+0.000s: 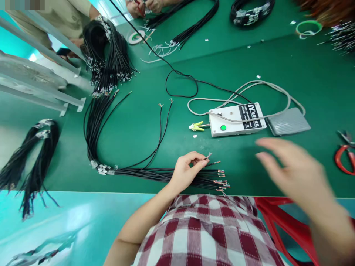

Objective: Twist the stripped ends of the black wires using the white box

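My left hand (pixel 186 170) pinches one black cable (pixel 205 159) near its stripped end, where thin wires stick out past the fingertips. Under that hand a bundle of black cables (pixel 146 173) lies along the near table edge, its stripped ends pointing right. White tape (pixel 104 169) binds the bundle at the left, where it bends away. Two cables (pixel 160 133) from it curve off with frayed ends. To the right, my right hand (pixel 296 171) hovers, slightly blurred, thumb and forefinger apart with nothing visible between them. Beyond both hands sits a white box (pixel 230 123) with a yellow clip (pixel 197 126).
A grey pedal (pixel 288 122) adjoins the box, with grey cord looped around. Red-handled pliers (pixel 345 157) lie far right. More cable bundles hang over a rail (pixel 108 55) and lie at the left edge (pixel 41 147). Across the table are another person's hands (pixel 151 5).
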The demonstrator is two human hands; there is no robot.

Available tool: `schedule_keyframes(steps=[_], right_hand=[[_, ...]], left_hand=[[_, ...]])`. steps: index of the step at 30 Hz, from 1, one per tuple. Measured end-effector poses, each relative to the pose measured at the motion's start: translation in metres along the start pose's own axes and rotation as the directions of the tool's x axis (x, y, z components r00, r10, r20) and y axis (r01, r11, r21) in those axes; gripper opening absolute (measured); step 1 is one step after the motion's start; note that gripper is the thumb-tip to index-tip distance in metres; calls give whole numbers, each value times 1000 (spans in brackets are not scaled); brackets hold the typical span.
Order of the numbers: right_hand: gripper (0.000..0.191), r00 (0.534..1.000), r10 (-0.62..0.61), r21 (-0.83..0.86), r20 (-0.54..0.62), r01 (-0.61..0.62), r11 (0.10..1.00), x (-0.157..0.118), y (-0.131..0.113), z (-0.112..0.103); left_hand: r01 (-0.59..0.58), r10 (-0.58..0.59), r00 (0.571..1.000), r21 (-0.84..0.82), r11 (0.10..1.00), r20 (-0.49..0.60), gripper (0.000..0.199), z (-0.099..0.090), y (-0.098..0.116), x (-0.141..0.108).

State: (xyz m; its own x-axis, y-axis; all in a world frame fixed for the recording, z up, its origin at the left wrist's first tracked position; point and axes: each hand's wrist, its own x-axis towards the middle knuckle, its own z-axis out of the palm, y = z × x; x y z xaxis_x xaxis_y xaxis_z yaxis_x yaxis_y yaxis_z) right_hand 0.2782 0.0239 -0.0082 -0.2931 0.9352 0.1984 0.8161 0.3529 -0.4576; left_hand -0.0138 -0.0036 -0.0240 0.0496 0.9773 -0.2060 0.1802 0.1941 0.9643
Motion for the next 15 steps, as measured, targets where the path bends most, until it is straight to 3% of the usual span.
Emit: schedule_keyframes(steps=[1, 2, 5, 8, 12, 13, 15], right_hand=[[40, 983, -94, 136, 158, 73, 988, 5, -22, 18], [42, 936, -201, 257, 288, 127, 958, 9, -41, 34], [37, 813, -403, 474, 421, 181, 862, 10, -74, 67], [34, 730, -502, 570, 464, 188, 800, 0, -77, 72], [32, 609, -523, 606, 596, 85, 791, -3, -62, 57], [31, 619, -478, 587, 623, 33, 809, 2, -57, 54], [30, 721, -304, 522, 623, -94, 848, 16, -49, 50]], left_hand=[[45, -46, 999, -75, 996, -10, 16, -5, 5, -2], [70, -74, 997, -134, 988, -23, 17, -10, 9, -4], [55, -76, 994, -249, 967, -76, 17, -25, 21, -10], [-37, -15, 987, -314, 949, -161, 15, -29, 25, -11], [-133, 68, 976, -315, 940, -207, 18, -18, 21, -2], [-134, 77, 979, -307, 942, -191, 19, -14, 19, 1], [-104, 63, 987, -301, 948, -145, 23, -10, 14, 5]])
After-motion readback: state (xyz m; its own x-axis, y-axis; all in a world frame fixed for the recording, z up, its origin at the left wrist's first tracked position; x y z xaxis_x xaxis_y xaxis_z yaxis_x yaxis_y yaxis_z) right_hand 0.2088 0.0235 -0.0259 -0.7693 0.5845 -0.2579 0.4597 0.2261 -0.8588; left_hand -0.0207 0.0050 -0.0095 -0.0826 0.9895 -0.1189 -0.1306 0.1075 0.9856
